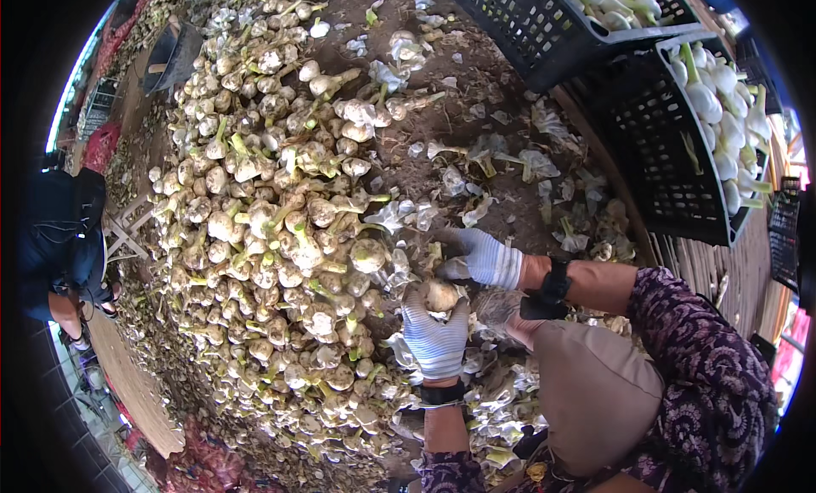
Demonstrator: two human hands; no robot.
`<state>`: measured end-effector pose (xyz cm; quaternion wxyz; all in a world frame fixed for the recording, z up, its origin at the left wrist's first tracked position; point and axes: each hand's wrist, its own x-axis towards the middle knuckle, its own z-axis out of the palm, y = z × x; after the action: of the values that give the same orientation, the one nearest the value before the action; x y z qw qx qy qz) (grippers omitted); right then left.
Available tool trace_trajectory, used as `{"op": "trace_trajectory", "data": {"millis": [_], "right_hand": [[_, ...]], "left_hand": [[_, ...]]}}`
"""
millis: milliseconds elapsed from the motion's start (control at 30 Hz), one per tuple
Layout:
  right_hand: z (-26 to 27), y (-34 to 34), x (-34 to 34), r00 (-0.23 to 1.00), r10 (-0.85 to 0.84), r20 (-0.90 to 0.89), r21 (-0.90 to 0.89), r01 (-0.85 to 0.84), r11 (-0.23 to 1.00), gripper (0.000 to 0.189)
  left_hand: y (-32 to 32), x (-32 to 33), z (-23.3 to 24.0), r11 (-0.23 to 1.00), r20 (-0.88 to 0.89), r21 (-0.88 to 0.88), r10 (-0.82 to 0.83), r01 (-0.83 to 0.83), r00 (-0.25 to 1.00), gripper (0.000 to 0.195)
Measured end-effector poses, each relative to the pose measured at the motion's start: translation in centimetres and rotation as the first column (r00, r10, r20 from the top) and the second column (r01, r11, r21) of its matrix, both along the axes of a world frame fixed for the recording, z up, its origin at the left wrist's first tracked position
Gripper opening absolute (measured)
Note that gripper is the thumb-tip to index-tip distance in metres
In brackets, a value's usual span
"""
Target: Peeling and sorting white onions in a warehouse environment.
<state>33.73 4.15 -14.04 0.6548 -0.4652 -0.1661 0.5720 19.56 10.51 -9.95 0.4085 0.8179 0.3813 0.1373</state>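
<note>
My left hand (435, 333), in a blue-and-white striped glove, holds a garlic bulb (441, 296) between thumb and fingers. My right hand (479, 257), gloved alike, is just above that bulb. Its dark fingertips are blurred, so whether they grip anything is unclear. Beside both hands lies a large heap of garlic bulbs (268, 219), soiled, with short cut stems. Loose papery garlic skins (392, 216) are strewn on the soil around my hands.
Black plastic crates (663, 149) at the upper right hold cleaner white garlic bulbs (723, 110). My bent knee (593, 391) and foot (503, 311) are close by my hands. Beyond the heap, a person (64, 238) is at the far left, near a wooden board (131, 378) and red mesh sacks (213, 464).
</note>
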Motion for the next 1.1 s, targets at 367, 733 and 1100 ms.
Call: {"op": "trace_trajectory", "data": {"millis": [367, 733, 1100], "right_hand": [[0.3, 1.1, -0.6, 0.993, 0.002, 0.116, -0.063, 0.006, 0.998, 0.059], [0.0, 0.3, -0.2, 1.000, -0.022, 0.012, -0.005, 0.022, 1.000, 0.058], [-0.7, 0.4, -1.0, 0.968, -0.045, 0.248, -0.013, 0.050, 0.999, 0.061]], "left_hand": [[0.3, 0.0, 0.4, 1.000, -0.038, 0.003, -0.008, 0.009, 0.999, 0.052], [0.2, -0.2, 0.4, 0.844, 0.198, -0.505, 0.320, -0.184, 0.926, 0.054], [-0.4, 0.4, 1.3, 0.999, -0.016, -0.038, 0.032, -0.033, 0.999, 0.044]]}}
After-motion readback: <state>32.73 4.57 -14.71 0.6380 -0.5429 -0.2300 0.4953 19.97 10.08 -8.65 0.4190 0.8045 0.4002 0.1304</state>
